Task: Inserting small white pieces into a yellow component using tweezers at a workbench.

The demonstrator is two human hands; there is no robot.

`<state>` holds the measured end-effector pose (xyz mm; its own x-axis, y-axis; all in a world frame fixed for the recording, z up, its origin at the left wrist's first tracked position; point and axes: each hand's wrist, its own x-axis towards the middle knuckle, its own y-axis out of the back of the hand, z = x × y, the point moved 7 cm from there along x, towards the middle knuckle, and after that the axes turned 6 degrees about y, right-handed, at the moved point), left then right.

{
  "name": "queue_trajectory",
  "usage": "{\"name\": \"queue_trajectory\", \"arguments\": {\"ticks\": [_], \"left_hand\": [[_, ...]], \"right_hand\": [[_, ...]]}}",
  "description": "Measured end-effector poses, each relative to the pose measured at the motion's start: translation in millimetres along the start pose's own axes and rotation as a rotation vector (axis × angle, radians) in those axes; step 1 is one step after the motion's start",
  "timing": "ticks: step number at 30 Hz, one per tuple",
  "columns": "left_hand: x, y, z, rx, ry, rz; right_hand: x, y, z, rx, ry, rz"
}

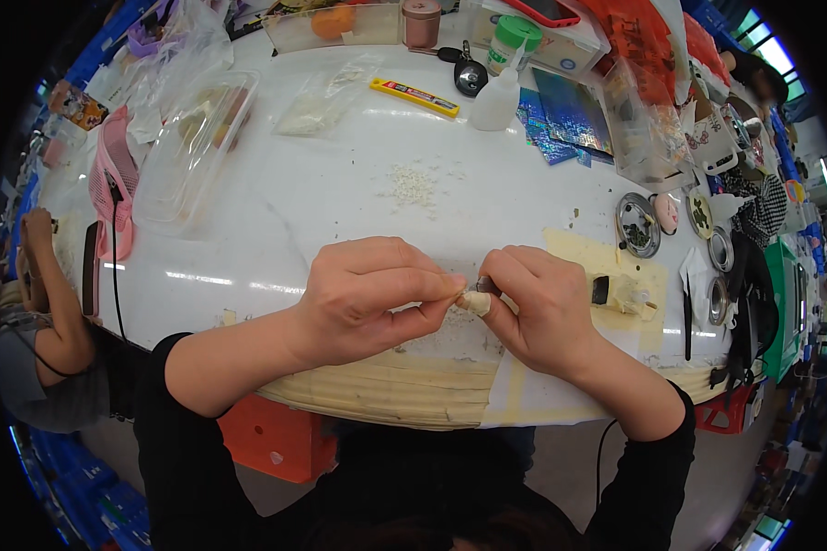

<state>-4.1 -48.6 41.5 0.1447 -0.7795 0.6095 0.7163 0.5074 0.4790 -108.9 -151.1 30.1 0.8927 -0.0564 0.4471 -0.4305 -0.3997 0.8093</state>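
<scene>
My left hand (368,296) is closed in a pinch near the table's front edge, thumb and forefinger pressed together. Its fingertips meet those of my right hand (544,308), which is also closed. Beige tape (475,302) wraps my right thumb. A small dark, shiny piece (485,285) shows between the right fingers, too covered to name. Whatever the left fingertips hold is too small to make out. Beyond both hands, a loose scatter of tiny white pieces (413,184) lies on the white table (276,197).
A yellow cutter knife (414,97), white squeeze bottle (496,99) and car key (470,73) lie at the back. Clear plastic container (198,151) and pink strap (113,179) are left. Small round tins (638,225) stand right. Another person's arm (55,294) rests at far left.
</scene>
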Motion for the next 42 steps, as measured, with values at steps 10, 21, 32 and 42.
{"name": "queue_trajectory", "arguments": {"ticks": [10,21,32,42], "left_hand": [[-1,0,2,0.021,-0.011,-0.011],[-5,-3,-27,-0.364,0.489,-0.103],[-23,-32,-51,-1.170,1.025,-0.250],[-26,-37,-52,-1.345,1.100,-0.270]], "right_hand": [[0,1,-1,0.016,0.005,-0.015],[-1,0,2,0.051,-0.005,0.014],[-1,4,6,0.105,-0.043,0.042],[0,5,6,0.112,-0.056,0.023]]}}
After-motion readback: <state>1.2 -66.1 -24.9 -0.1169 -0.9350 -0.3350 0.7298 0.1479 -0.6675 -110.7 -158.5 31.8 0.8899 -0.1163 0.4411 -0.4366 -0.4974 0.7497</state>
